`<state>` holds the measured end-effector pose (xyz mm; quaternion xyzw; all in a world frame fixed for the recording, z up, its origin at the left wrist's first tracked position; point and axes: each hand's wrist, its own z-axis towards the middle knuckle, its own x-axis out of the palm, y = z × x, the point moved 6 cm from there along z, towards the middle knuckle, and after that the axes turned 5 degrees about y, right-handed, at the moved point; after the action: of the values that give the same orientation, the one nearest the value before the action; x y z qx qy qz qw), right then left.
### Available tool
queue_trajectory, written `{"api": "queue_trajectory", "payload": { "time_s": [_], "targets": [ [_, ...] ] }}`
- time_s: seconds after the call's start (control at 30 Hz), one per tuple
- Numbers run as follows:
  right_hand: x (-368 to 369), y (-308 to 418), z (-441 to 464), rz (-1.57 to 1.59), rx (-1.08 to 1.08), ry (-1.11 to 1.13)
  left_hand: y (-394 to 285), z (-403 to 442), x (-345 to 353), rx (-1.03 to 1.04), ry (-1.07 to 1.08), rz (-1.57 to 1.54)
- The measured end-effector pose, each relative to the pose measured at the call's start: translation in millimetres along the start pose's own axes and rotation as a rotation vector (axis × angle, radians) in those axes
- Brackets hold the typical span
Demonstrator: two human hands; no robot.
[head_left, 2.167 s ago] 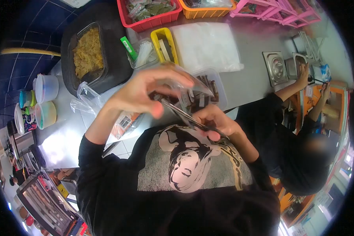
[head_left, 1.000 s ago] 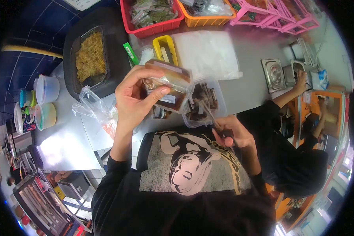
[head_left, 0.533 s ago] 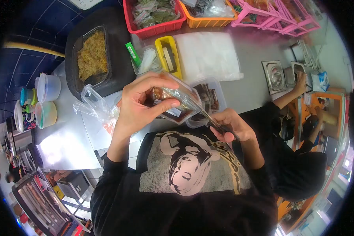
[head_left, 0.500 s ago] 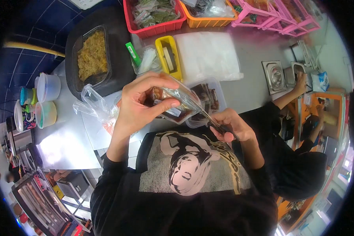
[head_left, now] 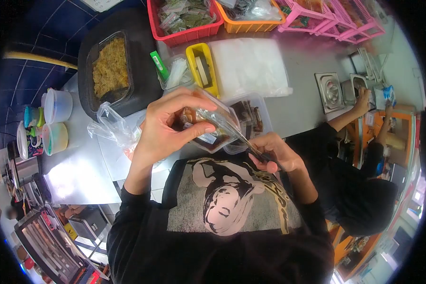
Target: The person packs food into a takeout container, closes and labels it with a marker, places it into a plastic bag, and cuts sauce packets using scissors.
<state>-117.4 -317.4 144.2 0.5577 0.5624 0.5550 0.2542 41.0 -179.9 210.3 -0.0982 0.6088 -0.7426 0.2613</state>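
Note:
My left hand (head_left: 163,125) is closed on the upper edge of a clear plastic packet (head_left: 212,138) with brown food and dark liquid inside; a small white label shows on it. In my right hand (head_left: 274,151) are scissors (head_left: 258,152) with dark handles, their metal blades lying along the packet's right side. Whether the blades are apart or together I cannot make out. Just behind the packet stands a clear plastic tub (head_left: 266,106) with dark brown pieces in it. A clear plastic bag (head_left: 113,125) rests on the counter left of my left wrist.
A black container (head_left: 92,45) of yellow-brown shredded food stands at back left. Behind my hands are a yellow holder (head_left: 191,57), white plastic sheets (head_left: 248,64), a red basket (head_left: 189,33) and an orange basket (head_left: 255,26). A co-worker's arm (head_left: 348,118) reaches toward metal pans at right.
My right hand and the scissors have shifted slightly left and up along the packet. My left hand keeps its grip. At right, the co-worker's other hand has moved up toward the blue-and-white packet.

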Motion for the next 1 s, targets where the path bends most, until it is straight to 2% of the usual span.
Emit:
{"api": "queue_trajectory", "payload": {
  "time_s": [0.2,0.4,0.47,0.5,0.67,0.77,1.0],
  "targets": [
    [3.9,3.9,0.3,0.054,-0.018,0.049,-1.0,-0.7,0.7,-0.107,-0.015,-0.073],
    [2.0,-6.0,-0.5,-0.018,0.064,-0.051,3.7,-1.6,-2.6,-0.117,0.017,-0.042],
    [7.5,-2.5,1.8,0.078,-0.025,0.011,-1.0,1.7,-0.1,0.068,0.071,0.071],
    [7.6,-2.0,1.5,0.077,-0.025,0.011,-2.5,1.4,0.1,0.069,0.07,0.071],
    [7.5,0.4,0.1,0.07,0.011,0.022,-1.5,-2.3,-3.5,-0.192,0.018,0.008],
    [6.0,-1.5,0.5,0.059,-0.013,0.036,-2.5,-1.5,-1.7,-0.124,0.05,0.086],
    [3.2,-6.4,0.4,-0.051,0.043,-0.077,-2.8,-1.7,-3.2,-0.148,0.023,0.063]
  ]
}}
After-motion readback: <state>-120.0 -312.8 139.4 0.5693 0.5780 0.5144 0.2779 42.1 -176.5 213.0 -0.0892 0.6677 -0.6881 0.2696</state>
